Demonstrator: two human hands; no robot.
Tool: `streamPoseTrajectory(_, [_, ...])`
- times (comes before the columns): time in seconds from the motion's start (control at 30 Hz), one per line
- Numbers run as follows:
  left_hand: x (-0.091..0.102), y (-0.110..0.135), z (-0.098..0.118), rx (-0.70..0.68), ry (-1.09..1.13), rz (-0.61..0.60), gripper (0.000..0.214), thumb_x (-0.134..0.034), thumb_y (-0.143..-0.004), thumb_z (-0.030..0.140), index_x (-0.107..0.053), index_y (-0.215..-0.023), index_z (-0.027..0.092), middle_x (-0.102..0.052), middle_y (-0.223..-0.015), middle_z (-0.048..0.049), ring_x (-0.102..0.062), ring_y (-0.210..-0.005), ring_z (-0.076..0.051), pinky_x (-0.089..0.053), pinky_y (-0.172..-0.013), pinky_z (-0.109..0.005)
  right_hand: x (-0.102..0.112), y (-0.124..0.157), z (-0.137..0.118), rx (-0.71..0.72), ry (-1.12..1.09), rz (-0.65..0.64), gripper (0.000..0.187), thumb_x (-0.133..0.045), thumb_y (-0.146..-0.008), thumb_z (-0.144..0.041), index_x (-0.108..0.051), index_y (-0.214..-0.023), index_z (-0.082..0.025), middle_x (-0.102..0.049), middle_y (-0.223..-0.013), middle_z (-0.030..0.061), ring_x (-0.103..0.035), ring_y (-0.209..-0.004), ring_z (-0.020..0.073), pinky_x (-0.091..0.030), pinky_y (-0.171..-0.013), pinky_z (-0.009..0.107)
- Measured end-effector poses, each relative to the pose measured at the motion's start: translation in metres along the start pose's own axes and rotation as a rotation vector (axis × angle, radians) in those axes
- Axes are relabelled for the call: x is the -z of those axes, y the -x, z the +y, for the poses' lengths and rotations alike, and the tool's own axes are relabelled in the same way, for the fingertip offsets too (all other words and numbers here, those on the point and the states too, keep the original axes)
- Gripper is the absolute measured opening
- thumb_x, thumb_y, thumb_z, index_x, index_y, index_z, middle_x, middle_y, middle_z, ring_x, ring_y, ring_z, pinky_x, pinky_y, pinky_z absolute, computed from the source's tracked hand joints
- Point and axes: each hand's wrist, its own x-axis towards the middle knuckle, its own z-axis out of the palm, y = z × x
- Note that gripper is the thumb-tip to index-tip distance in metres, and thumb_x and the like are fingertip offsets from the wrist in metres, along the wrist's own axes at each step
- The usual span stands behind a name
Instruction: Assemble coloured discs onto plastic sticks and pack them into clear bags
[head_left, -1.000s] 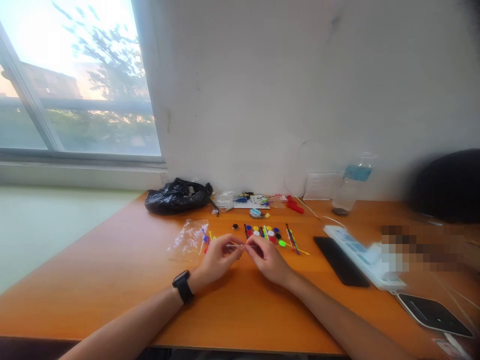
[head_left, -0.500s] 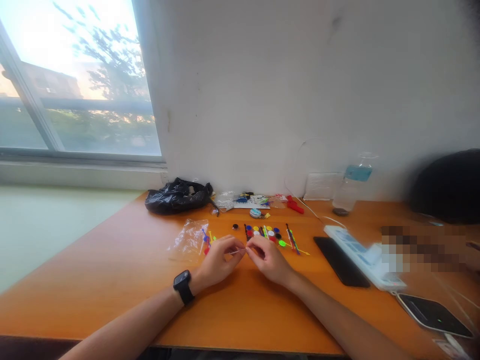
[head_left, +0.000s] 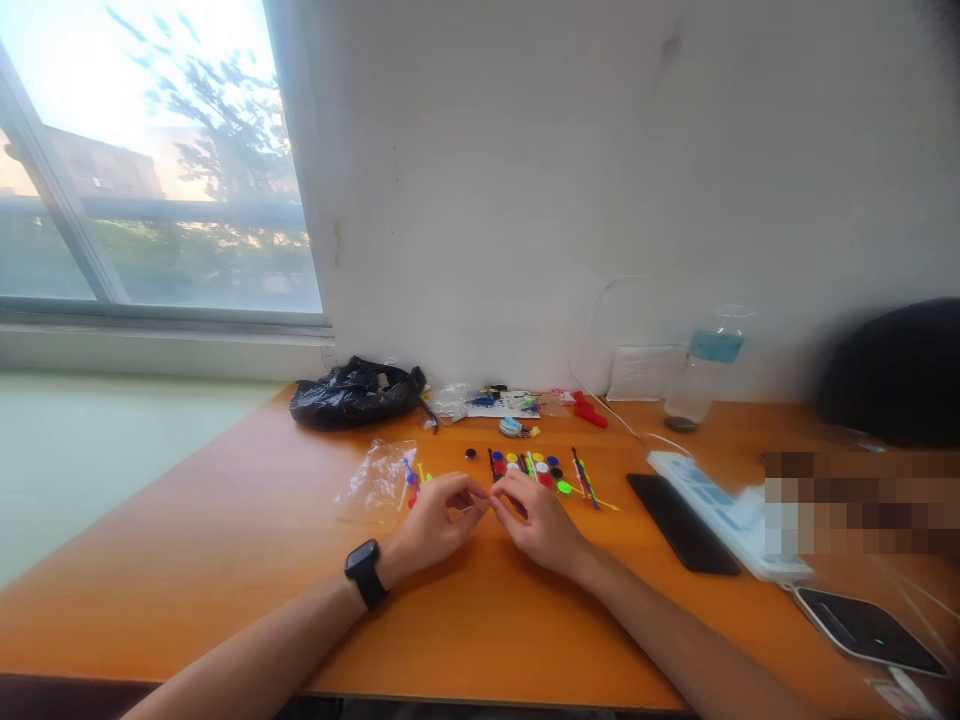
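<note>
A pale wall (head_left: pixel 525 200) rises behind the orange-brown wooden table (head_left: pixel 225 570), with a window (head_left: pixel 202 200) at the upper left. On the table, a crumpled black plastic bag (head_left: pixel 352 395) lies near the wall, and a white power strip (head_left: pixel 694 490) runs along the right side, a dark flat slab (head_left: pixel 679 522) just beside it. The left hand (head_left: pixel 442 515) and the right hand (head_left: pixel 538 520) meet in front of the person, each curled with thumb and forefinger drawn into a pinch, the fingertips almost touching (whether a piece sits between them is too small to tell). A clear plastic bag (head_left: pixel 375 480) lies just left of the left hand, and a black watch (head_left: pixel 365 572) is on that wrist. Thin coloured sticks (head_left: pixel 585 480) lie beyond and to either side of the hands. Smallest are the round discs, among them a green disc (head_left: pixel 564 487) near the right hand and a black disc (head_left: pixel 470 454) a little apart.
</note>
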Motion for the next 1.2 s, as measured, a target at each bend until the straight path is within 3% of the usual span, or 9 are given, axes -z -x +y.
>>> streamPoseTrajectory(0.27, [-0.003,0.0,-0.014,-0.082,-0.069,0.006,0.011,-0.065,-0.093,0.021,-0.074,-0.088,0.018,-0.075,-0.085,-0.0055,-0.065,-0.074,-0.016,-0.051,-0.069,-0.024,0.001,0.001,-0.001,-0.008,0.019,-0.071,0.02,-0.051,-0.105,-0.024,-0.063,-0.089,-0.022,-0.061,-0.086,0.0027,-0.058,-0.081,0.0197,-0.041,-0.073,0.033])
streamPoseTrajectory(1.2, [-0.002,0.001,-0.018,-0.082,-0.067,-0.062,0.014,-0.066,-0.093,0.023,-0.073,-0.081,0.018,-0.075,-0.083,-0.0054,-0.064,-0.076,-0.016,-0.044,-0.068,-0.026,-0.002,0.002,0.003,-0.013,0.07,-0.106,0.019,-0.054,-0.098,-0.017,-0.056,-0.079,-0.02,-0.058,-0.08,0.0007,-0.053,-0.074,0.0162,-0.036,-0.068,0.029])
